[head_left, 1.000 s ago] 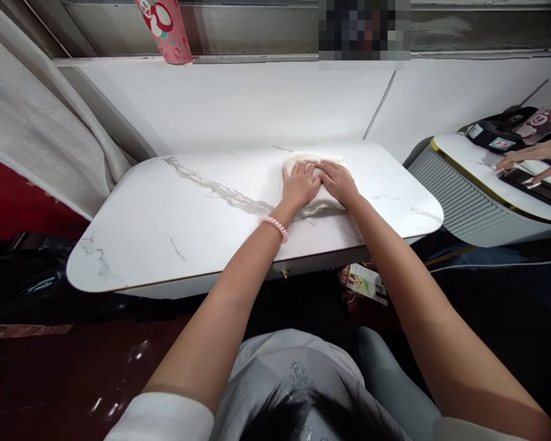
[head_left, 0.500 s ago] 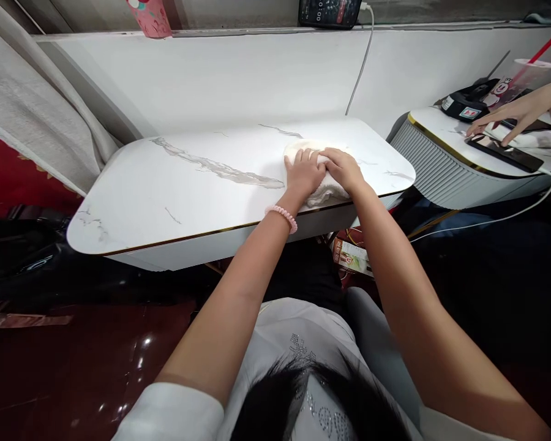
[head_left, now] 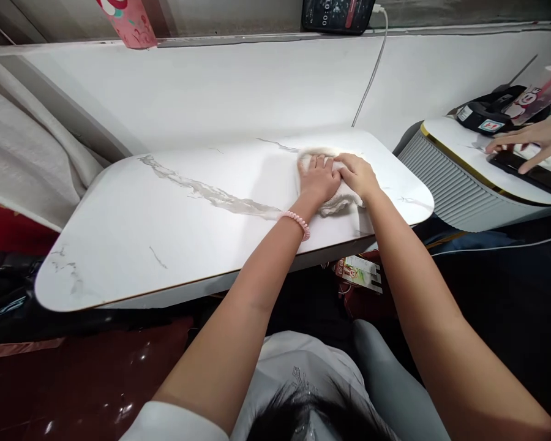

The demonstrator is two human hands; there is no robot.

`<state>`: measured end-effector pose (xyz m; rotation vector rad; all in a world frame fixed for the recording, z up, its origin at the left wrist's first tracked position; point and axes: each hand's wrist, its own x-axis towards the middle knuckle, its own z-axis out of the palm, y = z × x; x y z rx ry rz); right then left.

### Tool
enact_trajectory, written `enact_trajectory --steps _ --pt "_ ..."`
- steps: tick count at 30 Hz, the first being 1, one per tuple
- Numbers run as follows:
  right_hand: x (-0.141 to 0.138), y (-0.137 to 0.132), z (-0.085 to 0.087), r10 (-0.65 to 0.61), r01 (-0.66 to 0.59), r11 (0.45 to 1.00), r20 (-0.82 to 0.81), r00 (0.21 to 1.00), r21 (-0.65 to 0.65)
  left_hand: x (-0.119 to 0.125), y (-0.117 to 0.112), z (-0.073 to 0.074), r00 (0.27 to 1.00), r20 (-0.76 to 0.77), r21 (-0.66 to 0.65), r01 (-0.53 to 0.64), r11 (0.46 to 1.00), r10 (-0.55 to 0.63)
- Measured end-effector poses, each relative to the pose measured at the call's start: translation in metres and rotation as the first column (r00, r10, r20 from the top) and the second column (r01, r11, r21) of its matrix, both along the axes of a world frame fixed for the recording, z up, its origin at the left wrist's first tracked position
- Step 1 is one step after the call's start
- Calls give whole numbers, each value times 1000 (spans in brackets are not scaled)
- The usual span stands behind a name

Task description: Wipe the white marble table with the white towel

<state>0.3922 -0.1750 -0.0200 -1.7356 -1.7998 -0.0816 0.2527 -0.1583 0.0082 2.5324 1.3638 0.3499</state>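
Observation:
A folded white cloth (head_left: 340, 205) lies on the right half of a white marble-patterned tabletop (head_left: 165, 208). My left hand (head_left: 320, 179), with a pink beaded bracelet at the wrist, presses on the cloth with its fingers bent over the top. Right beside it, my right hand (head_left: 359, 176) grips the cloth's right side, its fingers meeting the left hand. Part of the cloth is hidden under both hands.
A pink patterned cup (head_left: 131, 24) and a phone (head_left: 337, 13) on a white cable stand on the back ledge. To the right, another person's hand (head_left: 535, 144) touches a phone on a ribbed side cabinet (head_left: 454, 184). A small printed box (head_left: 360, 272) lies below the table.
Both hands and the cloth have slid a little away from the table's front edge. My view has shifted, so the table appears lower. The other person's hand stays at the phone.

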Motion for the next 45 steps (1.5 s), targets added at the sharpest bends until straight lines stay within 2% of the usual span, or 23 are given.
enact_trajectory --steps 4,12,16,21,26,32,39,45 --pt "19 40 -2 4 -4 999 18 1000 -45 15 35 0 1000 -6 -19 -20 1000 20" --pt "47 113 -6 -11 11 1000 -57 998 -2 45 104 -3 999 11 9 -35 999 35" --pt "63 135 -5 0 0 1000 -54 999 7 61 127 -5 999 41 46 -24 999 22" --pt "79 150 -7 3 -2 1000 -49 999 20 74 142 -6 999 44 75 -17 997 14" --pt "81 151 -7 -5 5 1000 -24 1000 0 75 142 -6 999 46 78 -19 997 16" --pt "73 135 -2 -6 5 1000 -36 999 -25 70 130 -5 999 44 77 -34 996 31" --pt "66 107 -2 -12 11 999 -45 999 -32 63 102 -3 999 45 51 -32 998 29" --pt "56 68 1 -71 69 996 -40 997 -53 57 71 -3 999 45 40 10 999 -12"
